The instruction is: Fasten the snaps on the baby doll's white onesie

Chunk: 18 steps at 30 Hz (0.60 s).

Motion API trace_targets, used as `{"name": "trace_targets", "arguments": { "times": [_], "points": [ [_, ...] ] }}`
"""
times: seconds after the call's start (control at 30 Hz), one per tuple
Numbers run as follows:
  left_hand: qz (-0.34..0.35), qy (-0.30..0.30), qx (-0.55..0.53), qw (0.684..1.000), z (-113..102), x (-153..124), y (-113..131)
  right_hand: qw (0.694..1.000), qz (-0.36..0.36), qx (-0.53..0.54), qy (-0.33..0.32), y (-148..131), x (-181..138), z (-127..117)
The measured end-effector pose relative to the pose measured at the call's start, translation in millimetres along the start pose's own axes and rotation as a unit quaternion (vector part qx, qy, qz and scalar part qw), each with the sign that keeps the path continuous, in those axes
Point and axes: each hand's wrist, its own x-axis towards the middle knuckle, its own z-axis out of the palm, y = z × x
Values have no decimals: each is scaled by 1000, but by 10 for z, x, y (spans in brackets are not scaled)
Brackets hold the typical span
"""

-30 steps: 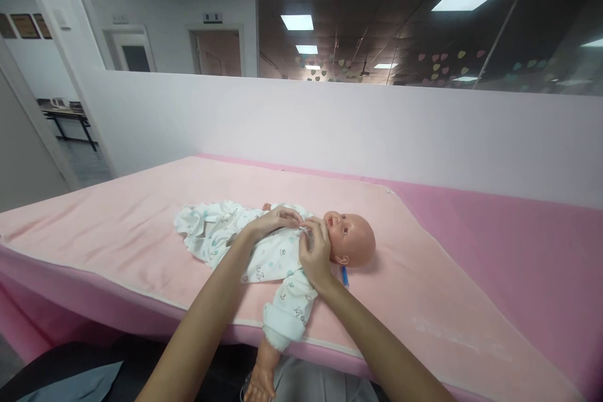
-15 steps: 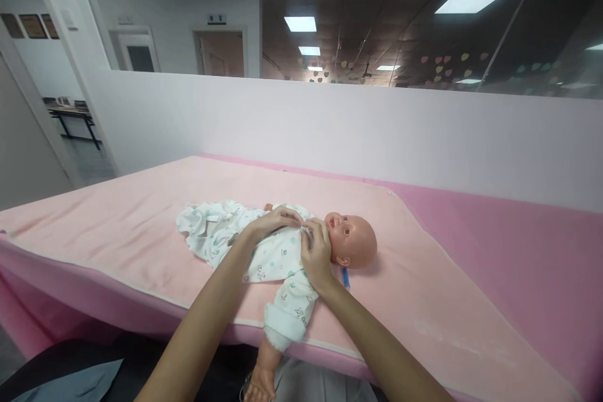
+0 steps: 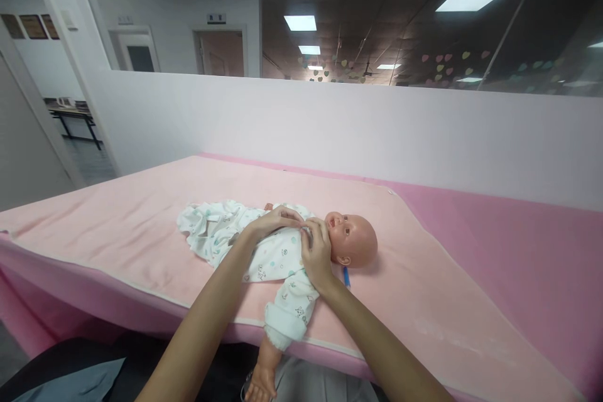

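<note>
A bald baby doll lies on its back, its head to the right. It wears a white baby outfit with small printed figures. My left hand reaches over the chest, its fingers closed on the cloth near the neckline. My right hand is beside the doll's chin, thumb and fingers pinched on the same neckline. The fingertips of both hands nearly meet; the exact bit of cloth between them is too small to make out. One doll arm sticks out of a rolled sleeve cuff towards me.
A peach-coloured blanket covers the pink padded table. Something narrow and blue shows beside the doll's neck. The doll's hand hangs past the table's near edge. A low white wall with glass above stands behind.
Almost nothing differs. Both hands stay at the doll's neckline, with only a tiny shift of the fingers.
</note>
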Motion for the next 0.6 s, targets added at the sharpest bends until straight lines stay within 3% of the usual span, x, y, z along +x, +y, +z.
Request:
{"name": "trace_targets", "arguments": {
  "times": [0.4, 0.47, 0.6],
  "points": [
    [8, 2, -12, 1000, 15, 5, -1, 999, -26, -42, -21, -10, 4, -20],
    [9, 17, -23, 1000, 29, 12, -14, 993, -77, -73, -43, -40, 32, -38],
    [19, 80, -54, 995, 0, 19, -63, 958, -227, -99, -145, -129, 143, -15]
  ]
}}
